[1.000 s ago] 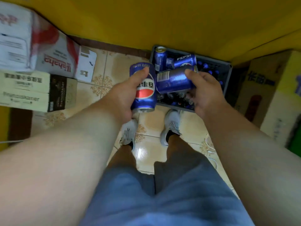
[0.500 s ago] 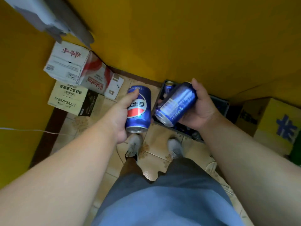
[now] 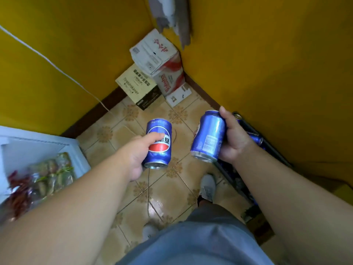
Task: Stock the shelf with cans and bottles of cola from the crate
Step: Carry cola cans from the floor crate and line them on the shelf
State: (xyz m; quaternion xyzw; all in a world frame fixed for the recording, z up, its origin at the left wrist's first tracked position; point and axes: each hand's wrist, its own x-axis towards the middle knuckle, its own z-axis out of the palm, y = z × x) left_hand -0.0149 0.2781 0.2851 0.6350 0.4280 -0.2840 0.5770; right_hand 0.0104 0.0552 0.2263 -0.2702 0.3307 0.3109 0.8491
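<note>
Head view, looking down at a tiled floor (image 3: 168,190) in a yellow-walled corner.

Left hand (image 3: 137,153): grip clenched round a blue aluminium cola can with a red-and-white roundel (image 3: 159,144). Can held roughly upright over the floor, base toward the camera, thumb laid across the logo.

Right hand (image 3: 232,139): grip clenched round a second blue aluminium cola can showing its printed nutrition label (image 3: 209,136). Can tilted, top leaning away and to the right, base toward the camera. The two cans are apart, not touching.

Dark plastic crate (image 3: 248,129): on the floor against the right wall, behind and below the right hand and forearm, mostly hidden. Further blue cans (image 3: 255,137) visible inside; count cannot be told.

Corner: white and red cardboard carton (image 3: 162,62) stacked partly on a beige and black cardboard box (image 3: 138,87), both on the floor. A small white flat card (image 3: 178,96) lies just beside them.

Lower left: white cabinet (image 3: 38,146) holding clear packets of food (image 3: 40,178); contents blurred. A white cable (image 3: 57,67) runs down the left wall.

Person's grey shoes (image 3: 208,186) and blue-grey shorts (image 3: 200,240) at bottom centre.
</note>
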